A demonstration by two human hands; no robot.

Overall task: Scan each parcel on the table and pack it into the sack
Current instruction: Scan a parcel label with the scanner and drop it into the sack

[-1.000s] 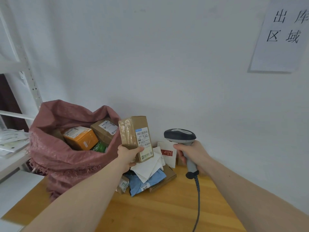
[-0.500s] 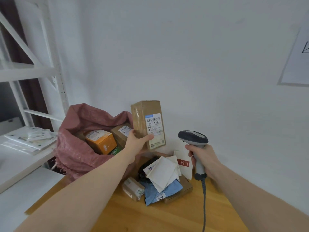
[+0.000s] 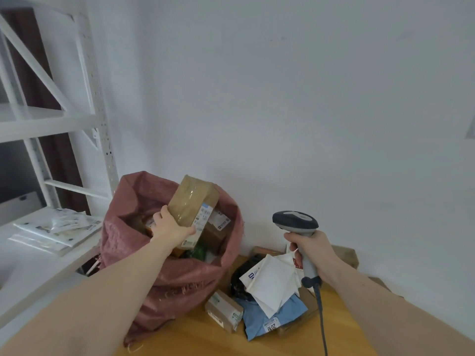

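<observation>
My left hand (image 3: 171, 228) grips a taped brown cardboard parcel (image 3: 192, 205) with a white label, tilted over the open mouth of the pink woven sack (image 3: 177, 273). Other boxes lie inside the sack, partly hidden by the parcel. My right hand (image 3: 312, 253) holds a grey barcode scanner (image 3: 295, 220) by its handle, above a pile of parcels on the wooden table (image 3: 295, 340). The pile includes white envelopes (image 3: 272, 281), a blue bag (image 3: 275, 319), a black bag (image 3: 239, 276) and a small taped box (image 3: 223, 309).
A white metal shelf unit (image 3: 59, 119) stands at the left, with flat plastic-wrapped packets (image 3: 56, 229) on its lower shelf. A white wall is close behind the table. The scanner cable (image 3: 322, 322) hangs down over the table's front.
My left hand has carried the brown parcel leftward from beside the scanner to over the sack's mouth and tilted it. The view has turned left. The scanner stays in my right hand.
</observation>
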